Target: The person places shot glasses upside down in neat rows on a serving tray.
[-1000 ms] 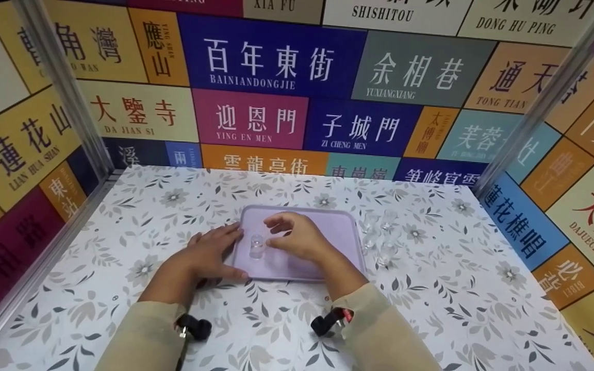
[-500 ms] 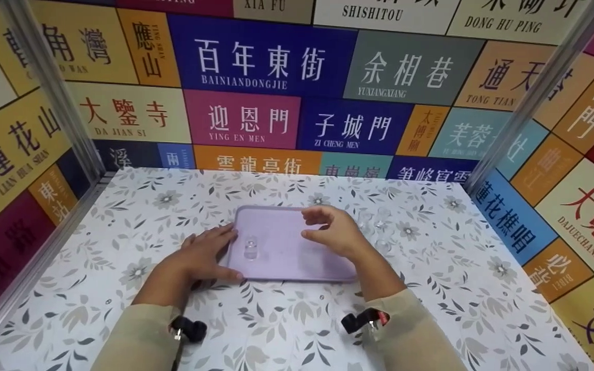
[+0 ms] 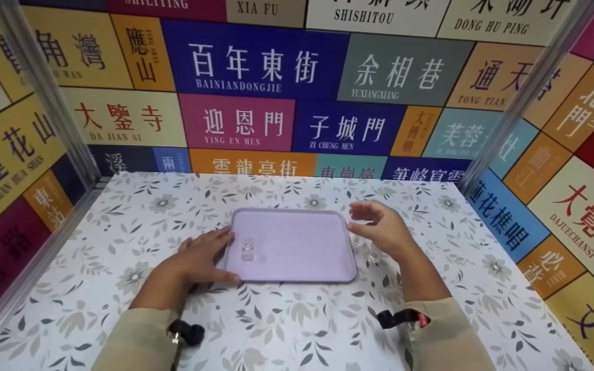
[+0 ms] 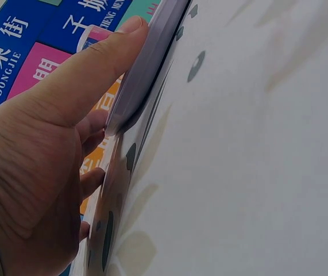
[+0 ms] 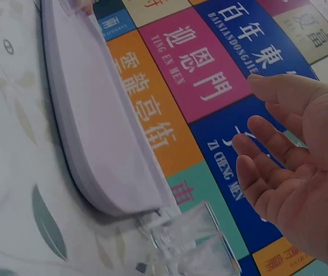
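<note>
A small clear glass [image 3: 247, 251] stands near the left end of a lilac tray [image 3: 297, 247]. My left hand [image 3: 199, 260] lies at the tray's left side, its fingertips at the edge and the thumb by the near left corner. In the left wrist view the thumb [image 4: 103, 60] runs along the tray's rim. Just past the tray's right edge, my right hand [image 3: 384, 229] hovers with loosely bent fingers and holds nothing. Beneath it stand several clear glasses [image 3: 372, 252], partly hidden by the hand; in the right wrist view these stemmed glasses [image 5: 192, 236] sit beside the tray's end.
The table [image 3: 286, 324] has a white cover with a leaf and flower print. Colourful panels with street names [image 3: 256, 56] wall off the back and both sides, with metal posts [image 3: 529, 93] at the corners.
My right hand has moved right, from beside the glass on the tray to above the glasses at the tray's right. The left hand has stayed at the tray's left edge.
</note>
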Motion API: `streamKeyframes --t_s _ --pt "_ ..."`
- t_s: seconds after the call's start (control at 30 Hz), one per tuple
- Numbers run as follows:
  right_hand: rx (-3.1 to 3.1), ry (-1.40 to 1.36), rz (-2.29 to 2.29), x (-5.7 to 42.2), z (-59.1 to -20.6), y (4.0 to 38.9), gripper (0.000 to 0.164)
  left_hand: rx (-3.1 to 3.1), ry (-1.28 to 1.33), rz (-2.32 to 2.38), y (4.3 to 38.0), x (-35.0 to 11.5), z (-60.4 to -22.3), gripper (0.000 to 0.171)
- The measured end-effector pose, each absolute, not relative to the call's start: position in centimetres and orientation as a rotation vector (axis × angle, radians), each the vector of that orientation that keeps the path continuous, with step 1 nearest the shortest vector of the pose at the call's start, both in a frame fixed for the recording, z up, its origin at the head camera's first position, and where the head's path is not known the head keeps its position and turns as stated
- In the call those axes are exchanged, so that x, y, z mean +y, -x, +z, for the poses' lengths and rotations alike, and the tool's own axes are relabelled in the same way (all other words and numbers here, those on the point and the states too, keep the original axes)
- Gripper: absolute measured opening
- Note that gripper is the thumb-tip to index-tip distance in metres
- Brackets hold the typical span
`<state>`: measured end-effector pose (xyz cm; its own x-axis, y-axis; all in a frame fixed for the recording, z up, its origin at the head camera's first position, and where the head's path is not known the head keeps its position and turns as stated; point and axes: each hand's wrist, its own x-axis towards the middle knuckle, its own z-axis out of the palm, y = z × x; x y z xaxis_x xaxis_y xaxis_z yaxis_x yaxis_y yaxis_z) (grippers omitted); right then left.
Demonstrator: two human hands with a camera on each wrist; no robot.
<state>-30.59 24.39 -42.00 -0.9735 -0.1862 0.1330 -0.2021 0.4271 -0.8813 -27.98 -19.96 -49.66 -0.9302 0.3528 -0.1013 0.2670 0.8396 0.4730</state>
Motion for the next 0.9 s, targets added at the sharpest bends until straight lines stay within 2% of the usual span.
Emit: streamKeyframes --t_s 0.4,0.7,0.9 --pt "-2.653 -0.013 1.734 31.9 -43.4 32.2 0.063 2.853 -0.514 0.670 28.0 -20.0 -49.9 0.120" --pt "-2.701 -0.061 1.950 33.4 -45.1 33.0 0.071 2.836 -0.500 0.676 27.9 -20.1 -49.8 0.119" --pt "-2.874 -0.012 1.665 33.7 -47.7 33.7 0.063 2.841 -0.504 0.678 28.1 -20.0 -49.9 0.120"
